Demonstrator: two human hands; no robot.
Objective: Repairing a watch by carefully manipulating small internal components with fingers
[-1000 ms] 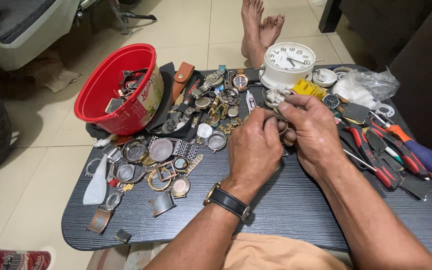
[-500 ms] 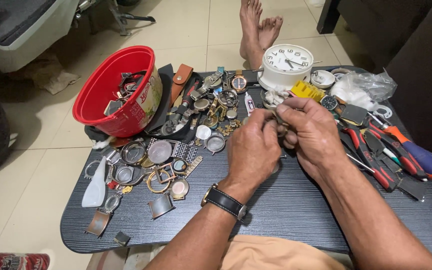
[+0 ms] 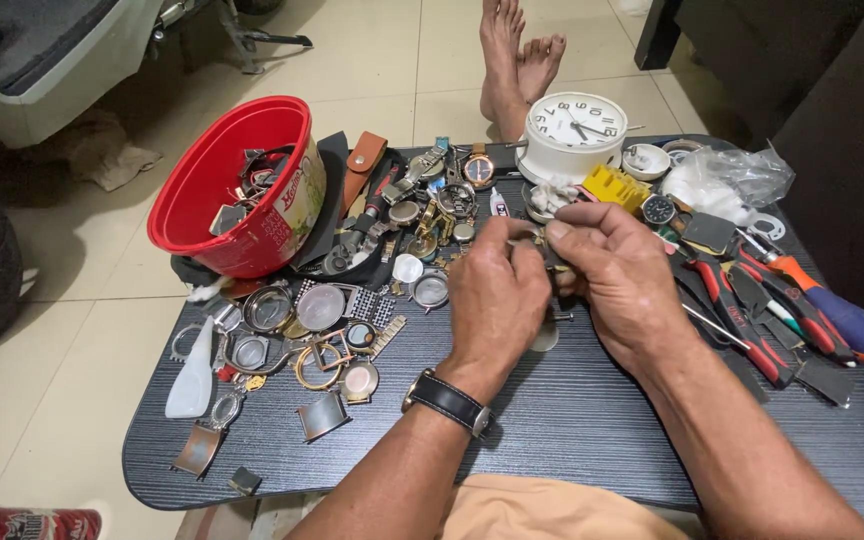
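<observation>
I'm over the dark table (image 3: 572, 430), looking straight down. Biggest items: red bucket (image 3: 237, 190) tipped at far left, white alarm clock (image 3: 574, 135) at the far edge, red-handled pliers (image 3: 742, 315) and screwdrivers fanned out on the right, heap of watch cases (image 3: 322, 330) and bracelet links on the left-centre.

My two hands meet mid-table, just this side of the clock. Left hand (image 3: 497, 295) is curled shut, thumb and forefinger pinching toward the right. Right hand (image 3: 617, 275) is likewise closed, fingertips pointing left. Between them sits a small dark watch part (image 3: 555, 262); both hands grip it, mostly hidden, so I can't tell its shape or long axis. It lies directly between the fingertips, raised a little off the table, neither hand clearly nearer. Black-strapped wristwatch (image 3: 449, 402) on my left wrist. A small metal piece (image 3: 558, 316) lies on the table just below the hands.

Versus the frame a second back: hands in nearly the same pinch, same spot; the view has shifted slightly, nothing on the table has moved.
</observation>
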